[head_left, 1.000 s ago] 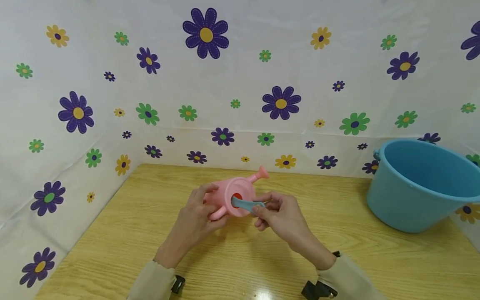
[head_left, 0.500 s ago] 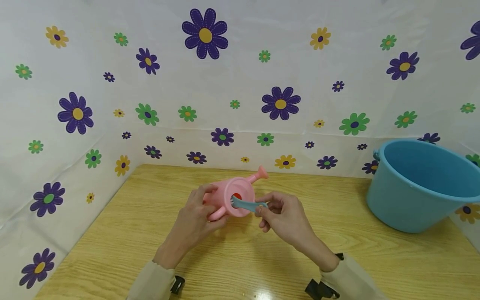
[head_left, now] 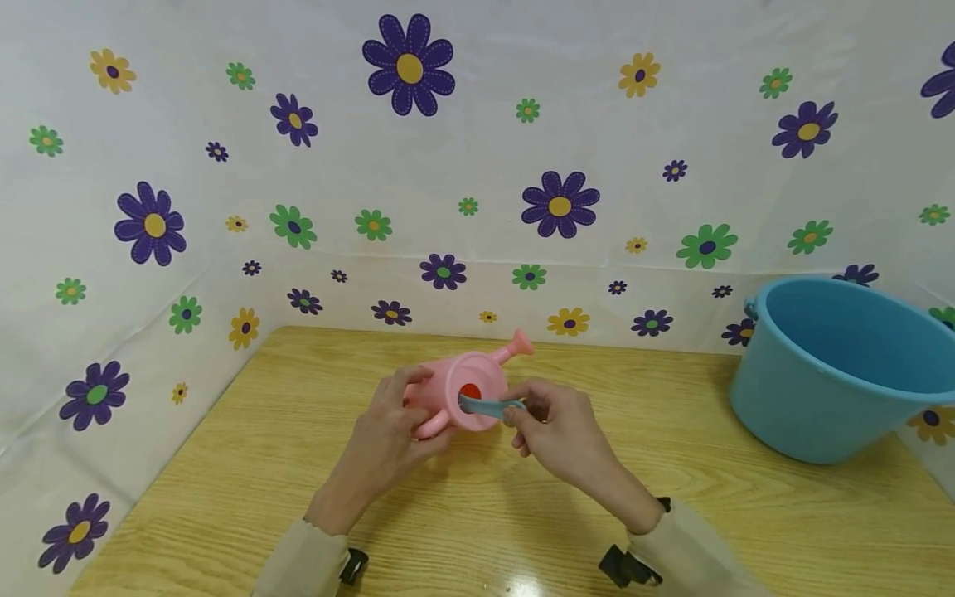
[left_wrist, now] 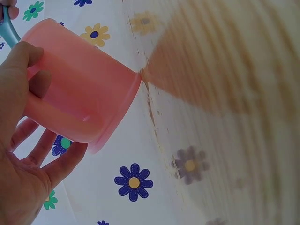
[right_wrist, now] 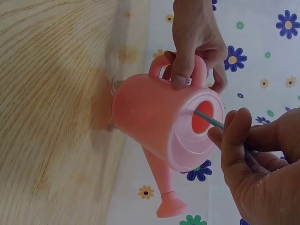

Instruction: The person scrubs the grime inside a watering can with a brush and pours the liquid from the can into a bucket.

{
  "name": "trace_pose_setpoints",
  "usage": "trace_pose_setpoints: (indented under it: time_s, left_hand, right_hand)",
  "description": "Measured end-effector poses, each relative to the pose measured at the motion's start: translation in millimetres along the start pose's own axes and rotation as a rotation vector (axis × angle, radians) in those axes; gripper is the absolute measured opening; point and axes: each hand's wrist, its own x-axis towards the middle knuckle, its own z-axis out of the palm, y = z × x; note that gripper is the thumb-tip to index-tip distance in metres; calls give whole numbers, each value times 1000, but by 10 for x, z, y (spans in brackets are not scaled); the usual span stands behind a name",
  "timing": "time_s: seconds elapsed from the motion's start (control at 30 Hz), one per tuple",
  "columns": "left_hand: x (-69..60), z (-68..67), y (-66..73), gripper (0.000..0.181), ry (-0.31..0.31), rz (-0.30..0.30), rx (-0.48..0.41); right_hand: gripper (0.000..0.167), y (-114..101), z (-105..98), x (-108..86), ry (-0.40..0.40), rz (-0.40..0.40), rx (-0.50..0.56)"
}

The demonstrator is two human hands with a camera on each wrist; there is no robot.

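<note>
A pink toy watering can (head_left: pixel 490 381) is tilted over the wooden table, its round top opening facing the right hand and its spout pointing to the back right. My left hand (head_left: pixel 384 444) grips it by the body and loop handle. My right hand (head_left: pixel 570 431) pinches a slim light-blue tool (head_left: pixel 487 408) near its end. The tool's far end reaches into the can's opening, so its head is mostly hidden. In the right wrist view, the can's base edge (right_wrist: pixel 117 101) appears to touch the table.
A large blue bucket (head_left: pixel 813 406) stands on the table (head_left: pixel 656 398) at the right. A white flower-print sheet (head_left: pixel 477 149) rises behind the table and along its left side. Black straps (head_left: pixel 627 567) circle both wrists.
The tool drew slightly out to the right half a second ago, showing pale bristles or tines, then went back into the opening. The left hand and watering can stay almost still.
</note>
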Motion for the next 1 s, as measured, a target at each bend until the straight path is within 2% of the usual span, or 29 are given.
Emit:
trace_pose_setpoints:
  time_s: [0.43, 0.7, 1.0]
  left_hand:
    - [0, -11, 10, 19, 4, 15, 13]
    - [12, -5, 13, 20, 5, 25, 26]
    - [12, -3, 17, 20, 6, 25, 22]
  right_hand:
    - [12, 38, 93, 97, -34, -39, -48]
    - [13, 36, 145, 179, -38, -117, -120]
    - [14, 17, 141, 198, -33, -153, -185]
